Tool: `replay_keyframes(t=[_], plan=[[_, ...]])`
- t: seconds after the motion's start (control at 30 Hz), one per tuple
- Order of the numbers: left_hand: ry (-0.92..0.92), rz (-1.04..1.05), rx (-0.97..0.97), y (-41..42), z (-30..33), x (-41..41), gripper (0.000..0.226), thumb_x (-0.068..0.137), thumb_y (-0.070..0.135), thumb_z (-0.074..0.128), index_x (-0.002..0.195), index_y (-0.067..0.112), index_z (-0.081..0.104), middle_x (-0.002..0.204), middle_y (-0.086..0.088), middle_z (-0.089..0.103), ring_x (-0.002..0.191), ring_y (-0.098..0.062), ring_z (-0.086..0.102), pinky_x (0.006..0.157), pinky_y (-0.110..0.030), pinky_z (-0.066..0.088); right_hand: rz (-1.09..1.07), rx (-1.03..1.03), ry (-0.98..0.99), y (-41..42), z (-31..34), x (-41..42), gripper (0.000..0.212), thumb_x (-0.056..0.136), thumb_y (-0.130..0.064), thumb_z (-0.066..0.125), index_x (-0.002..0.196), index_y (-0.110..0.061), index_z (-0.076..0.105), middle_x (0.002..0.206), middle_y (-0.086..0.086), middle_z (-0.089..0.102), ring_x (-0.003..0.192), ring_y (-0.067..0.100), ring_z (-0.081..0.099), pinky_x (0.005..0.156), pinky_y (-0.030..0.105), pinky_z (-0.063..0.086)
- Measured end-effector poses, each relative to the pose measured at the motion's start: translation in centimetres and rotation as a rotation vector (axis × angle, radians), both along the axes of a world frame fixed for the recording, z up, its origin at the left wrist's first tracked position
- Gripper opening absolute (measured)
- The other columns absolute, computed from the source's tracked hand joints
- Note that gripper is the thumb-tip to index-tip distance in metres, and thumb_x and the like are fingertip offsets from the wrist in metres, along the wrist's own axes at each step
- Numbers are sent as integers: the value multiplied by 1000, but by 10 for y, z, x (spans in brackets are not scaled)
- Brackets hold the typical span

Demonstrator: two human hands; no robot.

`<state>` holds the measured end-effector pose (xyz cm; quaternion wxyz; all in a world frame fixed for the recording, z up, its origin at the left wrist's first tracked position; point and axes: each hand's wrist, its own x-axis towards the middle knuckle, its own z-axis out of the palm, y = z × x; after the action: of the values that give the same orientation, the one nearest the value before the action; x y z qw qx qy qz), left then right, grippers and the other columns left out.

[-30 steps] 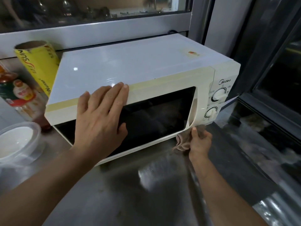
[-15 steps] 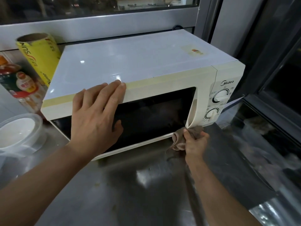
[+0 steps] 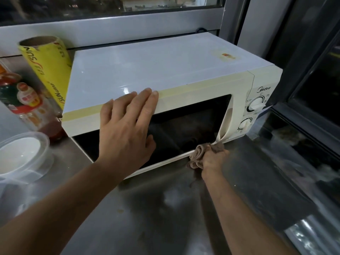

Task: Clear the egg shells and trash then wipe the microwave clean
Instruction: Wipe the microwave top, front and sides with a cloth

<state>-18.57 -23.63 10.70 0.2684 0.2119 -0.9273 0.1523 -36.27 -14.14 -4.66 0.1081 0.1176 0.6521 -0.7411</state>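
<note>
Microwave (image 3: 165, 70) front and centre, sitting toward the back of the steel counter (image 3: 147, 218) with its door shut, and we're clearly deep into the wiping part of the job. No egg shells, no trash anywhere I can see on its white top or on the counter in front, so by my reckoning the clearing is done, though the inside is dark behind the glass and I can't vouch for it. Left hand (image 3: 127, 131) lies flat against the door, fingers straight and reaching up onto the top front edge, bracing the box. Right hand (image 3: 213, 157) is well apart from it, down at the lower right corner of the door, fingers curled tight round a bunched brown cloth (image 3: 197, 156) pressed where the handle meets the bottom edge. So the front is being worked; the dial panel, the sides and that old sticker patch on top may yet need a pass. Off by the left edge of the counter stand a yellow roll of cling wrap (image 3: 46, 65), a bottle (image 3: 31, 105) and a lidded plastic tub (image 3: 22, 155), none of it in play.
</note>
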Motion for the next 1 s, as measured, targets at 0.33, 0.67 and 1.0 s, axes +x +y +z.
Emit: replay_keyframes(t=[0.33,0.67,1.0], plan=[[35,-65,-11,-29,7,67,79,66,16,61,140,4,37,148,-13,36,134,-35,32,106,-55,23,7,10,12,-41,-2,81,34,82,9,55,106,-9,39,83,8,48,69,16,53,75,37,52],[13,-298,128,-81,5,110,80,66,20,62,142,13,38,145,-5,42,131,-27,37,104,-47,35,-10,-83,-122,-89,20,192,31,85,18,43,97,-8,31,67,5,40,38,1,48,39,14,42],[-34,-370,196,-85,3,113,96,53,15,62,144,11,33,149,-6,36,135,-28,32,103,-44,38,142,-4,-177,-105,33,251,22,87,16,40,82,-5,35,62,5,41,43,7,46,34,9,36]])
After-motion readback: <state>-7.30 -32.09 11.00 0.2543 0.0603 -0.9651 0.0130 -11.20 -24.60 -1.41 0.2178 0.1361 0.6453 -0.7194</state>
